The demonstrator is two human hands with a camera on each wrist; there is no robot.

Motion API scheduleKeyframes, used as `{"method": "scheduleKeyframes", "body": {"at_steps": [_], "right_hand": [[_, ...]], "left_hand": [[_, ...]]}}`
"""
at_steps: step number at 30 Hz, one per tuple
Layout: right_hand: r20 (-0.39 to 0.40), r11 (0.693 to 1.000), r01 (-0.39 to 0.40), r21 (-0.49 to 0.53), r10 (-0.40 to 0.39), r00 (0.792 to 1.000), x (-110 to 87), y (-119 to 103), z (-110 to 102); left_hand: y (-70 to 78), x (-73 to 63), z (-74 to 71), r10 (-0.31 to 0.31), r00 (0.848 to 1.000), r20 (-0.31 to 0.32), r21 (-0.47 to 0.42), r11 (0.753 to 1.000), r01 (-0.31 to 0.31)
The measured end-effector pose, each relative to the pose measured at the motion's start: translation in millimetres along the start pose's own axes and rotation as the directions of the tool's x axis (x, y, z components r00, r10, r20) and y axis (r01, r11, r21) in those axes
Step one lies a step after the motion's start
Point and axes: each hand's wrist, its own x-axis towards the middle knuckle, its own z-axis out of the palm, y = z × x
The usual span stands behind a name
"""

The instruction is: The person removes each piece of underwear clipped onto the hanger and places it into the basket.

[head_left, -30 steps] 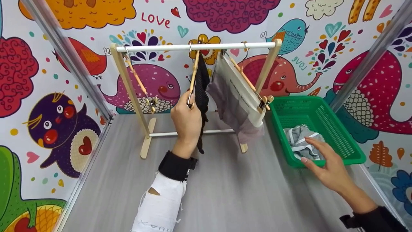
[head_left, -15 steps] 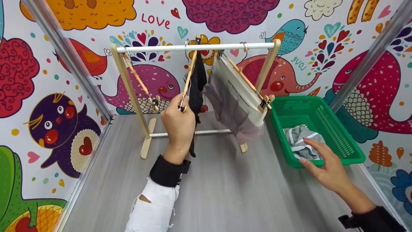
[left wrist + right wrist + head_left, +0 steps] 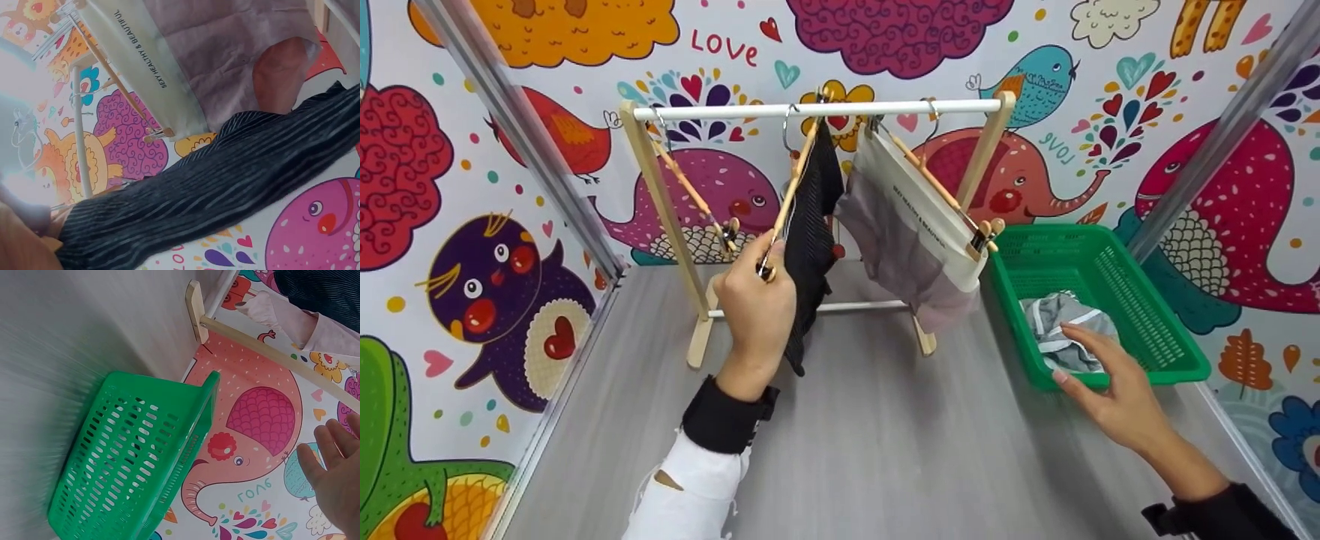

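Observation:
My left hand [image 3: 757, 304] grips the near clip end of a wooden clip hanger [image 3: 796, 180], whose metal hook is over the rack's white rail. Black pinstriped underpants [image 3: 810, 247] hang from this hanger; in the left wrist view the striped cloth [image 3: 202, 185] stretches away from the hand. To their right, mauve underpants [image 3: 907, 225] with a lettered pale waistband are clipped to a second hanger [image 3: 926, 180]. My right hand [image 3: 1117, 397] hovers with spread fingers over the near rim of the green basket [image 3: 1177, 330]. Inside lies a grey cloth with white bands [image 3: 1065, 322].
A bare clip hanger [image 3: 686, 180] hangs at the rack's left end. The small drying rack [image 3: 720, 112] has wooden legs and a lower white bar [image 3: 870, 306]. Patterned wall panels with metal posts [image 3: 510, 127] enclose the grey tabletop [image 3: 900, 450].
My left hand has moved left and nearer, swinging the hanger and black underpants with it; the hook has slid slightly left along the rail. My right hand has barely moved.

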Motion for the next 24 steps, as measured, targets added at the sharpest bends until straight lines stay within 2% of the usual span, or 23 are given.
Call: {"method": "scheduleKeyframes", "body": {"at_steps": [5, 14, 21, 24], "right_hand": [[-0.010, 1.000, -0.015, 0.003, 0.015, 1.000, -2.3, -0.5, 4.6], [-0.015, 0.999, -0.043, -0.010, 0.043, 0.999, -4.8, -4.9, 6.9], [-0.011, 0.999, -0.038, -0.017, 0.037, 0.999, -4.1, -9.5, 8.9], [-0.007, 1.000, -0.028, -0.014, 0.028, 1.000, -3.1, -11.7, 9.4]], "left_hand": [[-9.7, -6.6, -12.2, 0.043, 0.999, -0.011, 0.025, 0.999, -0.043], [-18.7, -16.7, -36.5, 0.036, 0.996, 0.085, -0.027, 0.999, -0.034], [-29.3, -24.5, -50.5, 0.102, 0.989, 0.104, -0.041, 0.994, -0.099], [-33.0, -26.7, -57.4, 0.113, 0.987, 0.114, -0.049, 0.993, -0.108]]}}
